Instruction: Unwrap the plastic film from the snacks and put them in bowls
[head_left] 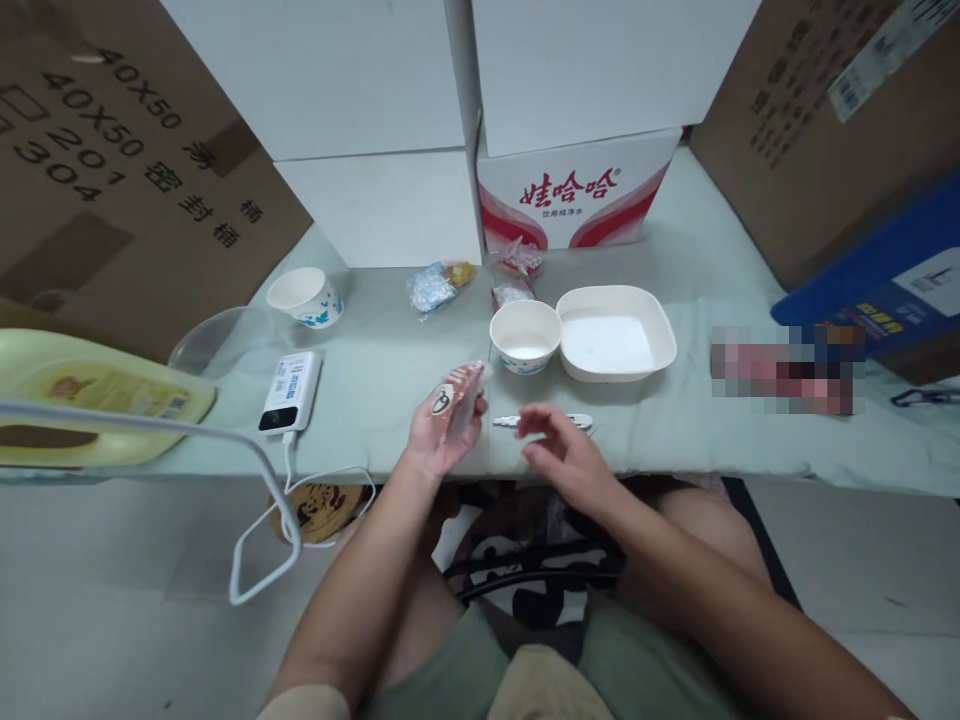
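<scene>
A small red-and-clear plastic packet (458,400) is gripped in my left hand (435,440), held just above the front of the table; its contents are hard to make out. My right hand (566,455) is empty, its fingers curved and apart, to the right of the packet. Just beyond the right fingertips lies a slim white pen-like tool (580,421), partly covered by the hand. A paper cup (525,338) with a blue pattern stands behind the hands, beside a white rectangular plastic bowl (615,335).
Behind the cup lie red-and-clear wrappers (517,257) and a blue packet (433,288). To the left are another paper cup (306,298), a white power bank (292,392) with a cable and a yellow jug (97,400). White boxes (405,205) and cartons (840,130) stand around the back.
</scene>
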